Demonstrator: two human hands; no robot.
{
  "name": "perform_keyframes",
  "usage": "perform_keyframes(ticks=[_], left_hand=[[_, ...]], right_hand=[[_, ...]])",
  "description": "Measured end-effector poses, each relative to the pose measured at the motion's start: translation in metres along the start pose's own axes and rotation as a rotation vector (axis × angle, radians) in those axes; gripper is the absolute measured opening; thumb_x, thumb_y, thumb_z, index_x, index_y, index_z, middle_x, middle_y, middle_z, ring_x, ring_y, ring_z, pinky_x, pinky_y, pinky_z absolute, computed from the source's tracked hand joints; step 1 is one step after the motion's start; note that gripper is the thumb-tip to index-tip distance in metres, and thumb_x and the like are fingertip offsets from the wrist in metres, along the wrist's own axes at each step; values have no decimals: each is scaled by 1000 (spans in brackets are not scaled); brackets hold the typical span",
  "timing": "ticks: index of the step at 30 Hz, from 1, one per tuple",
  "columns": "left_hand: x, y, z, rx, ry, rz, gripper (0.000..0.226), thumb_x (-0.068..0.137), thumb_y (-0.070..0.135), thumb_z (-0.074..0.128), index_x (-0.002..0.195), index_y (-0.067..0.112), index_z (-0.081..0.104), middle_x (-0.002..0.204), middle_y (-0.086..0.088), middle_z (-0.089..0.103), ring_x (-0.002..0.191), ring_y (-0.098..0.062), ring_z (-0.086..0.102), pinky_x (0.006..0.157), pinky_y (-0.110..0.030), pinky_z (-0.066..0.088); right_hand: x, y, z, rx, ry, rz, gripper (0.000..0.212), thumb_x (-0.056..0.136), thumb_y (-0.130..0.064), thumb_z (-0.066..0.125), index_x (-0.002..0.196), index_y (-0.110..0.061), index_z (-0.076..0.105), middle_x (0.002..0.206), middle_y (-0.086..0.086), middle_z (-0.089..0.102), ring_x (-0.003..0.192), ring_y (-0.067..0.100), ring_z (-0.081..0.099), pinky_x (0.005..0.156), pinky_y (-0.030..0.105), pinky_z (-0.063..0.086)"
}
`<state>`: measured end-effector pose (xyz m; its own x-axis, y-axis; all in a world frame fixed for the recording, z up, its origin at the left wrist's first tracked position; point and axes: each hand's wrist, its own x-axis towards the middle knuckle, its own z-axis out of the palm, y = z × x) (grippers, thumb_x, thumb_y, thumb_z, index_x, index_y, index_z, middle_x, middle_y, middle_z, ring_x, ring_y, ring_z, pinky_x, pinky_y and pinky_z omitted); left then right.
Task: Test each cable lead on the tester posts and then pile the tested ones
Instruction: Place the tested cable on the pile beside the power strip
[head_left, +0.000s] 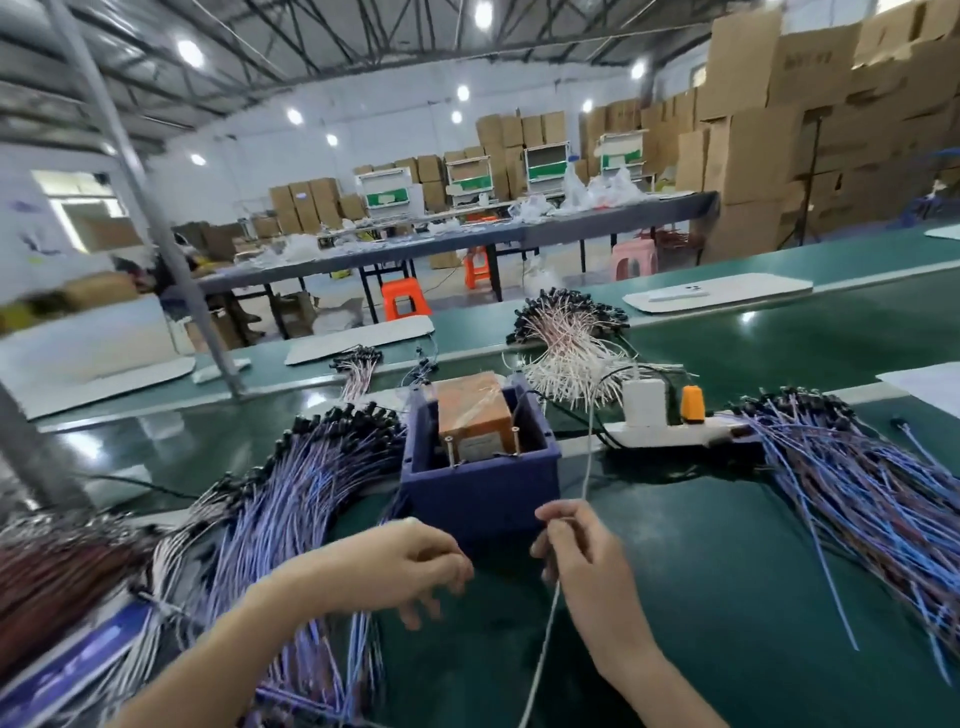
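1. Green matting covered the table (727, 571) in the head view, and a blue tester box (478, 488) stood on it directly beyond both grips.
2. Inside the box sat an orange-brown block (472, 410). Two metal posts (450, 451) stood upright at the block's near face, apart from each other.
3. The right grip (582, 561), just in front of the box's right corner, pinched a thin white cable lead (587, 467) between thumb and fingers. The lead rose past the box's right side, clear of the posts, and its other end trailed down toward the bottom edge of the view.
4. The left grip (410, 561) hung in front of the box's left half with its fingers curled downward and blurred; I cannot tell whether they held anything.
5. A pile of blue-purple leads (291, 499) fanned out left of the box, and a second blue-purple pile (857, 478) lay well to its right.
6. Behind the box lay a heap of white and pink leads (571, 353).
7. A white power strip (670, 431) carrying an orange plug (692, 402) lay just right of the box.
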<state>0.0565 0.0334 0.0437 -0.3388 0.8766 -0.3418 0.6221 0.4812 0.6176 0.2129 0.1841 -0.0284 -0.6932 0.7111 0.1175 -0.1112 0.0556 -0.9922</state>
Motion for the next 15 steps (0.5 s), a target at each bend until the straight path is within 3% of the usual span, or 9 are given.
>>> perform_keyframes(ticks=[4, 8, 12, 15], left_hand=[[-2, -51, -34, 326, 372, -110, 28, 104, 31, 49, 89, 16, 68, 80, 4, 71, 56, 1, 57, 54, -17, 45], [13, -83, -59, 501, 826, -299, 26, 106, 32, 45, 105, 16, 65, 96, -1, 66, 78, -18, 61, 65, -33, 48], [24, -101, -70, 551, 887, -509, 27, 105, 29, 44, 114, 8, 58, 115, -13, 56, 100, -33, 60, 78, -44, 51], [28, -105, -70, 580, 919, -566, 18, 104, 18, 46, 111, 7, 58, 116, -14, 57, 101, -35, 62, 73, -42, 46]], right_hand=[[8, 7, -1, 47, 30, 17, 36, 103, -12, 49, 85, -37, 68, 70, 3, 67, 54, 14, 56, 50, 24, 46], [13, 14, -7, 67, 62, 52, 25, 103, -10, 47, 97, -21, 68, 68, 2, 68, 52, 13, 56, 45, 22, 45], [15, 17, -8, 75, 60, 70, 23, 103, -9, 46, 100, -16, 67, 68, 3, 67, 54, 13, 57, 46, 22, 46], [15, 18, -9, 73, 46, 67, 23, 103, -9, 45, 101, -16, 67, 68, 2, 67, 55, 13, 57, 47, 21, 47]])
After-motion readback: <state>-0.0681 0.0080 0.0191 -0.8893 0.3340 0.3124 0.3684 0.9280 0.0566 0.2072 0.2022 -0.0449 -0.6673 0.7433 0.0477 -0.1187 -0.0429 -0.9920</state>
